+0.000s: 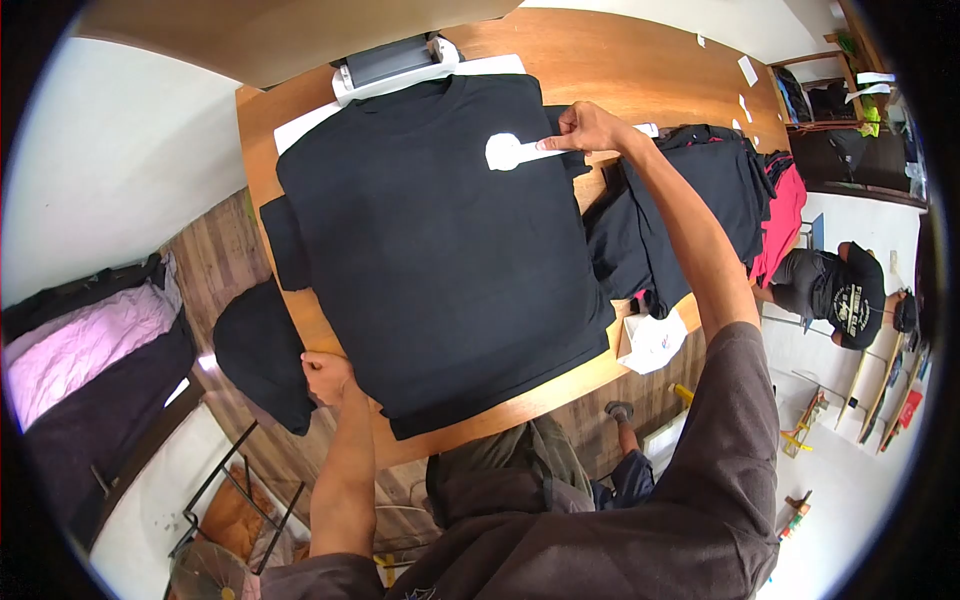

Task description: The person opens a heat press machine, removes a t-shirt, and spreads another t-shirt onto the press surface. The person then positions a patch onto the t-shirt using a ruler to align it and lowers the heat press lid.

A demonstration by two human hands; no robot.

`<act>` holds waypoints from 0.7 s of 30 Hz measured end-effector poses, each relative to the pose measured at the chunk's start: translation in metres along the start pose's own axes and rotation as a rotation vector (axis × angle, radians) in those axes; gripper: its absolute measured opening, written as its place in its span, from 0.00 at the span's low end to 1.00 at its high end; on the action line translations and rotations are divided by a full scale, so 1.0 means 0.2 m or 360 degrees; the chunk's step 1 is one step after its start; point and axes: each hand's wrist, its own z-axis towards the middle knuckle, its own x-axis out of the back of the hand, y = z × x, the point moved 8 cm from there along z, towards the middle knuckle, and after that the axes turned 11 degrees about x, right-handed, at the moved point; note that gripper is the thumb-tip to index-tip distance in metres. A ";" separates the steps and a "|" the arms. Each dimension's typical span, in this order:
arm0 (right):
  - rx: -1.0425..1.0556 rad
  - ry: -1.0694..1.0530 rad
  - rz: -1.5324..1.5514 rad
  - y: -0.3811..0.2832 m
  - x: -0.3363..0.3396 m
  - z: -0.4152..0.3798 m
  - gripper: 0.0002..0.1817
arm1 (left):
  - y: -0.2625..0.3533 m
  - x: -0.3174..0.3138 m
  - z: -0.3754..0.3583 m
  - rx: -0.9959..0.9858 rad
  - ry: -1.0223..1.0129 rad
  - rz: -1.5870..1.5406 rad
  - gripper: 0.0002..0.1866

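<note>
A black T-shirt (440, 240) lies spread on the wooden table (610, 45), its collar toward the far side. My right hand (588, 130) pinches the narrow end of a white piece (503, 152), whose rounded part is over the upper right of the shirt. At the table's near left edge is my left hand (325, 377), fingers curled in, beside a black cloth (262, 355) that hangs there. What the left hand holds, if anything, is hidden.
Dark garments (700, 200) and a red one (783, 225) are piled on the right, near a white paper piece (652, 342). Behind the shirt stands a grey and white device (395, 65). Another person (850, 295) is at far right. A fan (210, 575) stands lower left.
</note>
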 end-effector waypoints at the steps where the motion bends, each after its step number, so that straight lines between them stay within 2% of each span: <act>1: 0.0005 -0.0003 0.0003 0.00 0.00 0.00 0.37 | 0.00 0.00 0.00 0.0002 0.0000 -0.0008 0.35; 5: 0.0010 -0.0033 0.0006 0.00 0.00 0.00 0.37 | -0.02 -0.03 0.04 -0.0014 0.0104 0.0003 0.32; 21: 0.0021 0.0007 0.0163 0.03 -0.02 0.02 0.39 | -0.02 -0.02 0.02 0.0039 0.0042 -0.0011 0.34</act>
